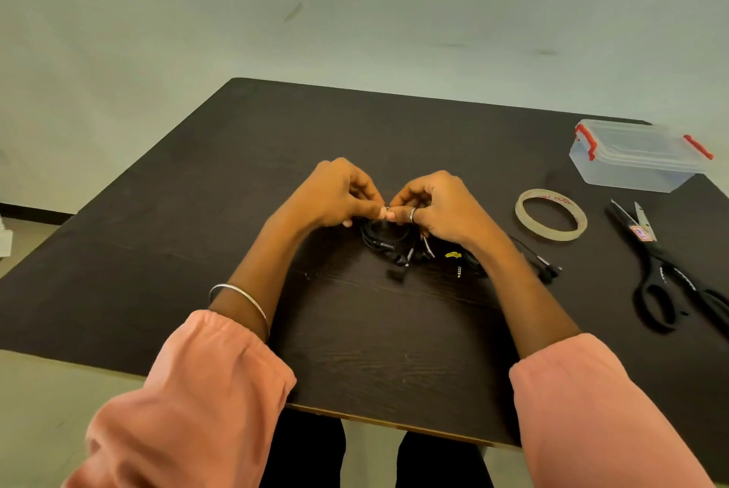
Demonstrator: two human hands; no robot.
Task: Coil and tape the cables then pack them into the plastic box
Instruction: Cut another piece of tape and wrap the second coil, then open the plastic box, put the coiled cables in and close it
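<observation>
A coil of black cable (384,239) lies on the dark table (236,191) in the middle. Both hands meet over its far side. My left hand (339,193) pinches the coil's top with curled fingers, and my right hand (438,207) pinches it from the other side, thumb tips nearly touching. A second black cable (542,262) with a yellow tag lies loose under my right wrist. The roll of clear tape (551,214) lies flat to the right. The clear plastic box (635,156) with red clips stands shut at the far right.
Black scissors (666,270) lie at the right edge of the table, handles toward me. The table's near edge runs below my forearms. A white object shows at the left border of the view.
</observation>
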